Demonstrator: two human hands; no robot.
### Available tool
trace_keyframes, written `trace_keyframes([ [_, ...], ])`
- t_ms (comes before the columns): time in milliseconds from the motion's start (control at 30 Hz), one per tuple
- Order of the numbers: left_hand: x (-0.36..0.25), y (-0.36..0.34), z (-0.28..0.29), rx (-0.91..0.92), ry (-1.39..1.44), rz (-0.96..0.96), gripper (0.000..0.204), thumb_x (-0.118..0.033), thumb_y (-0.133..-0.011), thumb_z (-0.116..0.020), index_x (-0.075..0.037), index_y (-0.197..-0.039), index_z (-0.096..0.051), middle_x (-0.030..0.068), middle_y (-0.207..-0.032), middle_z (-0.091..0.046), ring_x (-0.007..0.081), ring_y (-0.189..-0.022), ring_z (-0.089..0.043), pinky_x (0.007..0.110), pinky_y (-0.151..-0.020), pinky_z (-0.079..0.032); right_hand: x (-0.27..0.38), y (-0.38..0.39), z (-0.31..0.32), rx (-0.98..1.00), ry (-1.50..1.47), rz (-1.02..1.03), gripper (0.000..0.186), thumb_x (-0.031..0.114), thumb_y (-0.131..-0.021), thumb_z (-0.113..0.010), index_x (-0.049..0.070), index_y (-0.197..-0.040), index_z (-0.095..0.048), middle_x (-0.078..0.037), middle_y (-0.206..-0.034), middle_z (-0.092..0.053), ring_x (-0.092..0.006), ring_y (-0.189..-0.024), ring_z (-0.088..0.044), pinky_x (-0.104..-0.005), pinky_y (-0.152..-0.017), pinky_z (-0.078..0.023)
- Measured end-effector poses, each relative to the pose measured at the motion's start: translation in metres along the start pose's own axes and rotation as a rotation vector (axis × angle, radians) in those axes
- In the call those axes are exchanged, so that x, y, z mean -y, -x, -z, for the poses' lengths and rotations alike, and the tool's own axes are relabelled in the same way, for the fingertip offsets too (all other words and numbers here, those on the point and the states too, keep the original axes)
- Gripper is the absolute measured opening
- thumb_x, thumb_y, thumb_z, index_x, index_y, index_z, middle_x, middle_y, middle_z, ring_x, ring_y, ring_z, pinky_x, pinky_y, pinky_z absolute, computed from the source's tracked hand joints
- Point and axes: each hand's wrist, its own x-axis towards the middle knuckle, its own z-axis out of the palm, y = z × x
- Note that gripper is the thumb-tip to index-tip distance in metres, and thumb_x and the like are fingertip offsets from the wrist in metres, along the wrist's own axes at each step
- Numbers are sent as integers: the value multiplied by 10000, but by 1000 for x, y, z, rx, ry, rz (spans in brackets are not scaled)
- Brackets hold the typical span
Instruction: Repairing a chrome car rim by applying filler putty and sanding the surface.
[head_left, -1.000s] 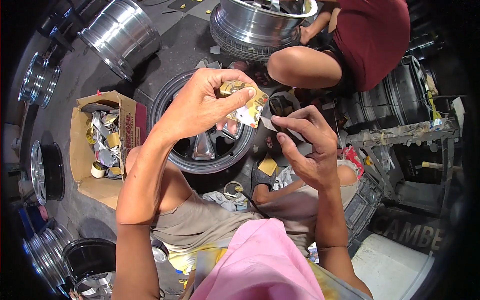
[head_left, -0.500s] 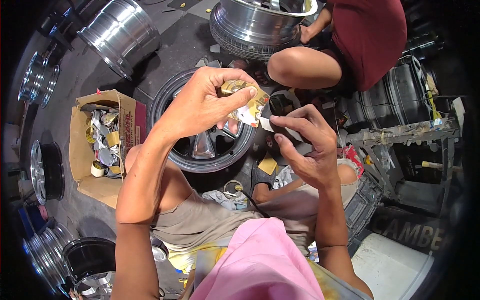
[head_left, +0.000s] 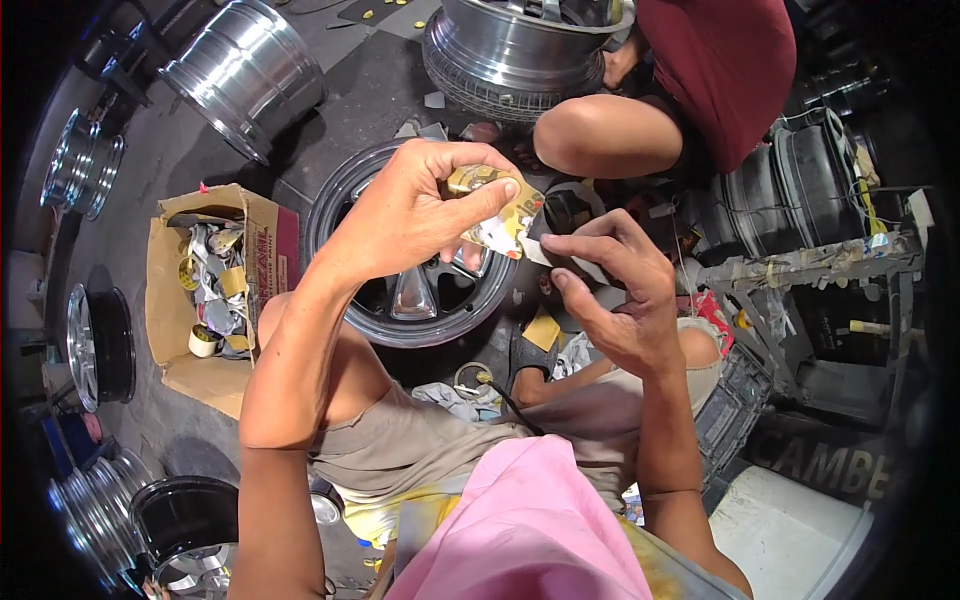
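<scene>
Printed gold card (head_left: 495, 228) pinched in the left hand's (head_left: 410, 215) fingers, pale strip (head_left: 537, 254) at its corner

Held above the alloy wheel (head_left: 413, 297); whether card and strip are joined or already separate, I cannot tell. White-patched card face. The right hand (head_left: 628, 290) flanks the strip, grip unclear.

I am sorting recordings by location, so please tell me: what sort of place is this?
It looks like a wheel workshop, perhaps for repair or refinishing: a large silver rim at upper left, a dark spoked wheel in the middle, and a tyre at the top.
</scene>
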Motion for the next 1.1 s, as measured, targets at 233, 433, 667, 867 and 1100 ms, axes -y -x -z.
trace_keyframes([
  [233,-3,1,0,0,25,14,220,-207,-1037,-686,-9,-1119,-734,36,-782,-718,52,-546,-644,190,-451,-458,-2,1,-1,2,-73,-29,261,14,-853,-749,30,-1111,-787,-91,-917,-649,-171,-811,-624,-297,-727,-510],
  [433,-3,1,0,13,58,21,208,-199,-1040,-679,-11,-1106,-739,42,-786,-729,54,-542,-646,190,-445,-462,-10,5,-2,-20,-196,-66,234,10,-896,-721,22,-1121,-785,-78,-917,-651,-150,-811,-612,-279,-720,-486],
  [667,-4,1,1,19,77,7,208,-198,-1037,-681,-10,-1103,-741,46,-781,-735,55,-534,-645,192,-434,-461,-8,7,-3,20,-303,-117,227,6,-923,-702,21,-1136,-782,-59,-901,-627,-135,-807,-591,-272,-729,-476],
  [867,-5,2,1,4,75,-3,209,-198,-1035,-684,-8,-1100,-742,48,-784,-738,54,-534,-645,194,-432,-466,-9,6,-3,-12,-308,-103,232,4,-938,-683,22,-1148,-780,-51,-904,-618,-119,-810,-583,-260,-721,-473],
  [1100,-4,2,1,1,74,-7,208,-193,-1034,-683,-3,-1097,-742,51,-793,-742,55,-530,-642,193,-429,-467,-8,6,-2,-3,-296,-93,237,2,-936,-679,23,-1149,-781,-53,-916,-629,-115,-800,-589,-256,-704,-478],
])
